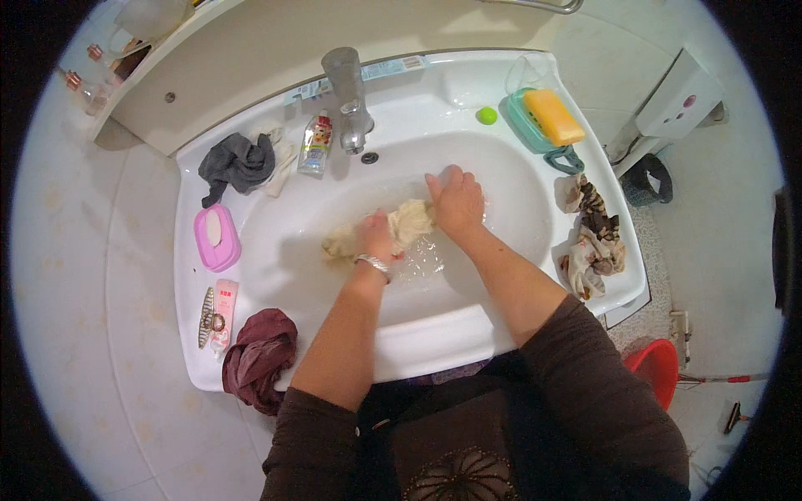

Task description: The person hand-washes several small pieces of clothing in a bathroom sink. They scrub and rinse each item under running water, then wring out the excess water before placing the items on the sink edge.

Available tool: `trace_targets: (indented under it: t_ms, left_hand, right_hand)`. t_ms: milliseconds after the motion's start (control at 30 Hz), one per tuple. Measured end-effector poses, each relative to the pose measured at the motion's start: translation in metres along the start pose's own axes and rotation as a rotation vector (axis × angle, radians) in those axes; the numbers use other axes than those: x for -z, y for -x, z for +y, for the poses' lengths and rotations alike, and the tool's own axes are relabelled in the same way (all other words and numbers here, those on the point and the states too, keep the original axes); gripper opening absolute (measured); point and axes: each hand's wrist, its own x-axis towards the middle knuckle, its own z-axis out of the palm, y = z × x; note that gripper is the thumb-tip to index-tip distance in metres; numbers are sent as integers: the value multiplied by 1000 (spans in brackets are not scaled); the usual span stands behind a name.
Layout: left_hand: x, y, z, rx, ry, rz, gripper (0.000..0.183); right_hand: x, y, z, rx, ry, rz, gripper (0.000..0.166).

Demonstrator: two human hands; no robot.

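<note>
A wet, cream-coloured cloth [410, 222] lies stretched across shallow water in the white washbasin [514, 213]. My left hand [376, 237], with a silver bracelet at its wrist, grips the cloth near its middle and is slightly blurred. At the cloth's right end my right hand [460, 200] is closed on it, thumb and knuckles uppermost. Water glints just below the cloth between both wrists. Above the basin stands a grey metal faucet [351, 100]; no stream shows from its spout.
Left rim: dark grey cloth [235, 163], pink soap dish [216, 238], hair claw clip [207, 318], pink tube [224, 316], maroon cloth [262, 357]. A clear tube [315, 144] leans by the faucet. Right rim: green ball [487, 115], orange soap bar [554, 117] on a teal dish [525, 128], crumpled stained socks [595, 250].
</note>
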Motion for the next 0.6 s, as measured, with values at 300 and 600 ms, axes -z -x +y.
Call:
trace_targets:
  t_ms: [300, 600]
  left_hand:
    - [42, -48, -18, 138, 333, -216, 42]
    - [-24, 6, 10, 19, 188, 155, 29]
  right_hand:
    - [15, 49, -75, 103, -465, -657, 34]
    - [18, 17, -40, 101, -189, -379, 35]
